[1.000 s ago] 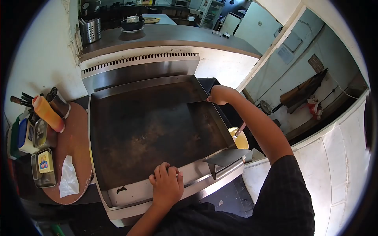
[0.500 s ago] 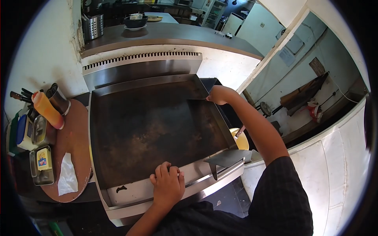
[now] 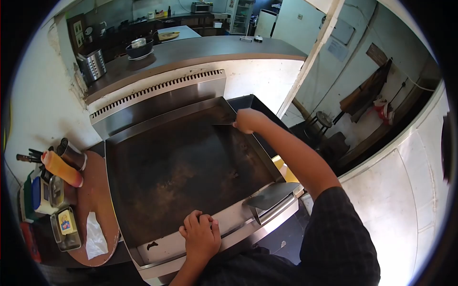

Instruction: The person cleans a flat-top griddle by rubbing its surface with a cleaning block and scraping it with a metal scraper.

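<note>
A large flat griddle [image 3: 162, 167] with a dark, stained cooking surface lies before me. My right hand [image 3: 248, 121] is closed at its right side, gripping what looks like a dark flat scraper [image 3: 223, 127]; the grip itself is hidden by my fingers. My left hand [image 3: 201, 237] rests by the pale front trough [image 3: 167, 247], its fingers curled. Whether anything is inside them is hidden. A grey metal plate [image 3: 271, 195] sits over the front right corner of the griddle.
At the left, a brown oval board [image 3: 98, 190] bears a white paper [image 3: 95, 238] and an orange squeeze bottle [image 3: 62, 169]. Beside it are metal containers [image 3: 67, 231]. A yellow container [image 3: 282, 167] stands right of the griddle. Behind runs a counter [image 3: 191, 51] holding a dark bowl [image 3: 139, 48].
The view has swung, so the griddle and counter appear shifted left and slightly turned. Both hands keep nearly the same places on the griddle.
</note>
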Demonstrator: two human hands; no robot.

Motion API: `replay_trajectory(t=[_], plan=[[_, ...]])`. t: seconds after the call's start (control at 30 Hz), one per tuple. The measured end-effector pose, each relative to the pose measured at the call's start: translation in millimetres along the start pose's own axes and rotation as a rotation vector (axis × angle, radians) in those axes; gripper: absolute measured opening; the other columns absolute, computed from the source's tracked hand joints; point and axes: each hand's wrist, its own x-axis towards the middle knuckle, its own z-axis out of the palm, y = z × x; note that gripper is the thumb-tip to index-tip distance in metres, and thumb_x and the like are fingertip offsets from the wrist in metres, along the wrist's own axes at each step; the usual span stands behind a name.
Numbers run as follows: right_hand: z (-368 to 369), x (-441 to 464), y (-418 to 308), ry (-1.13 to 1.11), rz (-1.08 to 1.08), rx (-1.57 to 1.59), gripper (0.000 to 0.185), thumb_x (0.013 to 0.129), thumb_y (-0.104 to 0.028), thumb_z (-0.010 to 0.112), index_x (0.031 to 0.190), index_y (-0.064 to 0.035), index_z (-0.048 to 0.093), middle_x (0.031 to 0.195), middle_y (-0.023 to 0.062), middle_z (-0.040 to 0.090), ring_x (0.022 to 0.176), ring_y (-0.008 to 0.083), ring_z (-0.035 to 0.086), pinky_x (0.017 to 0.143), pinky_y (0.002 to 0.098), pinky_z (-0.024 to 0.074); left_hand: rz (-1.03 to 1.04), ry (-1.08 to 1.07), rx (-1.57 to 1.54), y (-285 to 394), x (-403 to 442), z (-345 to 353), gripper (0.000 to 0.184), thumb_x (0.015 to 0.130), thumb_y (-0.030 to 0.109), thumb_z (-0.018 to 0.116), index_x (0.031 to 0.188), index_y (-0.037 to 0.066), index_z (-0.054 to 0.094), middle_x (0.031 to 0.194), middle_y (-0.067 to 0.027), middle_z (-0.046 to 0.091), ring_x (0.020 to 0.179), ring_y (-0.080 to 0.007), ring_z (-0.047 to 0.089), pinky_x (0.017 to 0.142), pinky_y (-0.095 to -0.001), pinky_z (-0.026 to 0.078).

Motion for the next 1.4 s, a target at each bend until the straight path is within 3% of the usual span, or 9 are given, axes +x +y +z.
replay_trajectory(t=[0.1, 0.3, 0.6, 0.8, 1.03, 1.1, 1.13, 1.4], plan=[[-18, 5, 10, -0.081, -0.071, -0.081, 0.040, 0.099, -0.032, 0.059, 0.095, 0.0045, 0.075, 0.089, 0.0142, 0.074, 0.077, 0.0370, 0.069, 0.071, 0.0408, 0.0554, -0.044, -0.035, 0.005, -2, 0, -4, 0.023, 0.093, 0.026, 0.058, 0.103, 0.006, 0.060, 0.124, -0.0176, 0.051, 0.113, -0.0345, 0.045, 0.095, -0.0468, 0.029], [-35, -41, 21, -0.140, 0.004, -0.054, 0.041, 0.103, -0.037, 0.054, 0.105, -0.0034, 0.077, 0.090, 0.0097, 0.075, 0.075, 0.0335, 0.065, 0.073, 0.0402, 0.0521, -0.061, -0.009, 0.021, -3, -2, 0, 0.023, 0.092, 0.026, 0.058, 0.102, 0.006, 0.059, 0.124, -0.0181, 0.051, 0.114, -0.0347, 0.045, 0.096, -0.0465, 0.029], [-21, -82, 48, -0.085, -0.084, 0.198, 0.033, 0.103, -0.032, 0.054, 0.117, -0.0100, 0.075, 0.101, 0.0062, 0.077, 0.083, 0.0312, 0.069, 0.074, 0.0387, 0.0522, -0.143, -0.051, 0.034, -2, -4, 0, 0.023, 0.088, 0.027, 0.062, 0.098, 0.006, 0.059, 0.125, -0.0182, 0.051, 0.114, -0.0350, 0.046, 0.097, -0.0466, 0.028], [-13, -104, 39, -0.116, -0.047, 0.277, 0.032, 0.104, -0.031, 0.053, 0.115, -0.0100, 0.074, 0.098, 0.0081, 0.076, 0.084, 0.0325, 0.070, 0.072, 0.0393, 0.0531, -0.167, -0.058, 0.065, 2, -3, -1, 0.022, 0.087, 0.026, 0.063, 0.097, 0.006, 0.059, 0.125, -0.0181, 0.051, 0.114, -0.0347, 0.046, 0.097, -0.0464, 0.028], [12, -26, 25, 0.088, -0.026, 0.200, 0.034, 0.106, -0.032, 0.049, 0.106, -0.0091, 0.075, 0.090, 0.0127, 0.074, 0.077, 0.0343, 0.070, 0.069, 0.0419, 0.0536, -0.181, -0.030, 0.068, 7, -4, -1, 0.021, 0.087, 0.026, 0.064, 0.096, 0.007, 0.059, 0.124, -0.0176, 0.051, 0.114, -0.0344, 0.046, 0.096, -0.0465, 0.029], [2, -11, 23, 0.121, 0.004, 0.222, 0.031, 0.099, -0.026, 0.059, 0.096, 0.0000, 0.076, 0.088, 0.0159, 0.074, 0.076, 0.0343, 0.071, 0.065, 0.0406, 0.0552, -0.191, -0.020, 0.065, 7, -1, -3, 0.022, 0.087, 0.026, 0.064, 0.096, 0.007, 0.059, 0.124, -0.0175, 0.051, 0.114, -0.0343, 0.046, 0.096, -0.0467, 0.029], [-2, -14, 22, 0.124, -0.002, 0.216, 0.031, 0.099, -0.026, 0.059, 0.096, 0.0000, 0.076, 0.088, 0.0159, 0.074, 0.076, 0.0343, 0.071, 0.065, 0.0406, 0.0552, -0.195, -0.012, 0.062, 7, 0, -4, 0.022, 0.087, 0.026, 0.064, 0.096, 0.007, 0.059, 0.124, -0.0175, 0.051, 0.114, -0.0343, 0.046, 0.096, -0.0467, 0.029], [-26, -48, 22, -0.059, -0.016, 0.110, 0.036, 0.104, -0.030, 0.052, 0.099, -0.0030, 0.075, 0.087, 0.0125, 0.073, 0.076, 0.0338, 0.069, 0.068, 0.0420, 0.0535, -0.157, -0.010, 0.050, 6, 0, -5, 0.022, 0.088, 0.028, 0.063, 0.096, 0.008, 0.060, 0.123, -0.0170, 0.052, 0.114, -0.0342, 0.046, 0.096, -0.0466, 0.029]])
